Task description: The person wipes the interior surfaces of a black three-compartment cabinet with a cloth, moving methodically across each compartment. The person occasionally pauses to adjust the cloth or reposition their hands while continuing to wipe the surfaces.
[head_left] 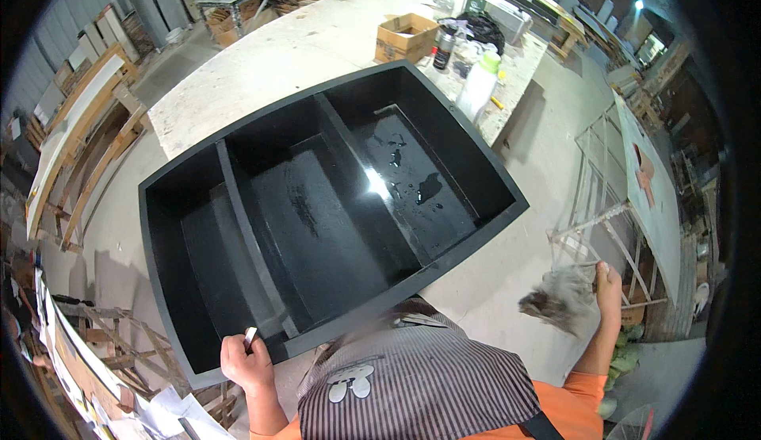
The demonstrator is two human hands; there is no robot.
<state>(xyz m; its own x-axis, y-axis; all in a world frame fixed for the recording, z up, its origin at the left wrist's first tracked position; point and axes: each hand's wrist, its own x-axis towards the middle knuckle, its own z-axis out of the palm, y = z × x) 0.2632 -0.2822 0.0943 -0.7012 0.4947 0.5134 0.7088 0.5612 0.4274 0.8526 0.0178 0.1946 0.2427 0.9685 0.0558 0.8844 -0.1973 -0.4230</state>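
Observation:
A large black wooden shelf unit (305,202) lies open side up in front of me, split by two dividers into three compartments. Wet splashes (428,189) glisten on the floor of its right compartment, and a smeared patch marks the middle one. My left hand (248,363) is closed at the near left corner of the rim, with a small pale flat piece (251,334) sticking up from its fingers. Out to the right, apart from the unit, my right hand (608,288) grips a grey, dirty rag (560,300), which hangs blurred by motion.
Behind the unit stands a white worktable (261,58), with a cardboard box (405,37), a dark spray can (445,47) and a white bottle with a green cap (479,87). A wooden rack (87,147) is at left. A metal-framed stand with a white panel (650,190) rises at right.

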